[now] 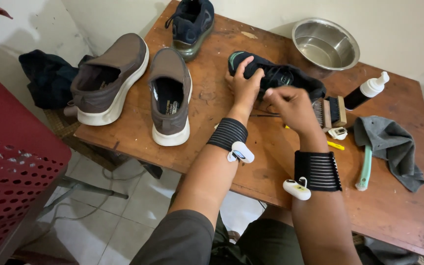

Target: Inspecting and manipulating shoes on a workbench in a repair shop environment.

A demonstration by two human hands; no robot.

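A black sneaker (280,76) with a green sole edge lies on its side in the middle of the wooden table (398,216). My left hand (244,86) grips its toe end, fingers wrapped over the upper. My right hand (290,105) rests on the shoe's middle, fingers bent against its side; whether it pinches a lace or anything else is hidden. Both wrists wear black ribbed bands with small white devices. A wooden brush (331,112) lies just right of my right hand.
Two brown slip-on shoes (116,78) (170,95) stand at the table's left; a second dark sneaker (192,22) sits at the far edge. A steel bowl (326,44), a black pump bottle (366,91), a grey cloth (391,147), a mint-handled brush (365,169) lie right. A red perforated basket (11,167) stands left.
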